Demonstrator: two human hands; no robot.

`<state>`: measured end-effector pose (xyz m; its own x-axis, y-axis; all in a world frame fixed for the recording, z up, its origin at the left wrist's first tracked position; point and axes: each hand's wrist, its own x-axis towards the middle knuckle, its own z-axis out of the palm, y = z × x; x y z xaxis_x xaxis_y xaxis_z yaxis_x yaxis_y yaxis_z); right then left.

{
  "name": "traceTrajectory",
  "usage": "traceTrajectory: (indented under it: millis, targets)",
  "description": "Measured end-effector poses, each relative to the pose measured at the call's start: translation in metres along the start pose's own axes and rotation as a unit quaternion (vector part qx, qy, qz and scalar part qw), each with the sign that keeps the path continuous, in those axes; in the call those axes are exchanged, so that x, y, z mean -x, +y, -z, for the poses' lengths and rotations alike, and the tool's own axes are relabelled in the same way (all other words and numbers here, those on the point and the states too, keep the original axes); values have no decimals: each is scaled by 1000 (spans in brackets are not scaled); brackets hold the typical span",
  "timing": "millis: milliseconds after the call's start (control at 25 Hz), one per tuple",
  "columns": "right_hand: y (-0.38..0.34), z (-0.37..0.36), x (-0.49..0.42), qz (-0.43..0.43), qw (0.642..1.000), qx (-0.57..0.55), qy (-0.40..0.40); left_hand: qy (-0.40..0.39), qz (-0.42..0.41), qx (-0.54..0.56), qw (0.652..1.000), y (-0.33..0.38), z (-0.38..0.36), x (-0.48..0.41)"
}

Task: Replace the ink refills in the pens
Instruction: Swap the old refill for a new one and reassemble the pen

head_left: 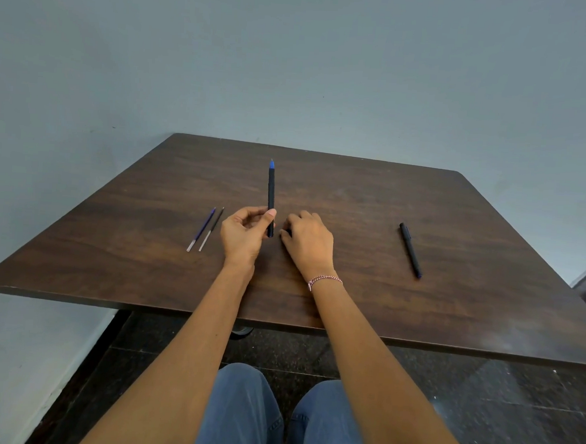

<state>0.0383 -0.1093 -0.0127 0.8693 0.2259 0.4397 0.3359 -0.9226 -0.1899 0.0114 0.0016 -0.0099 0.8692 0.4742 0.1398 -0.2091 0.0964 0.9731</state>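
My left hand (244, 234) pinches the lower end of a black pen (271, 193) with a blue tip section, holding it upright above the dark wooden table (457, 204), tip pointing up and away. My right hand (306, 239) rests knuckles-up on the table just right of the pen, fingers curled; something small and dark shows under its fingers, and I cannot tell what it is. Two thin refills lie side by side left of my left hand: a blue one (202, 229) and a black one (212, 229). A second black pen (410, 250), capped, lies on the table's right part.
The table stands against a plain grey wall. Its front edge runs just past my forearms, with a dark tiled floor and my knees in blue jeans below. A thread bracelet (324, 280) circles my right wrist.
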Motion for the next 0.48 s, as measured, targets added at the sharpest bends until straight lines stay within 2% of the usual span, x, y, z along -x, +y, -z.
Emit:
traceTrajectory:
  millis: [120, 200, 320, 480]
  targets:
    - [6, 0, -1, -67, 996, -65, 4, -27, -4, -22, 999, 1, -1, 1]
    - [13, 2, -1, -153, 969, -189, 27, -44, -6, -40, 998, 0, -2, 1]
    - [26, 7, 0, -286, 859, -413, 94, -69, -2, -60, 996, -1, -3, 2]
    - [37, 12, 1, -319, 709, -612, 148, -122, -5, -90, 988, -1, -4, 3]
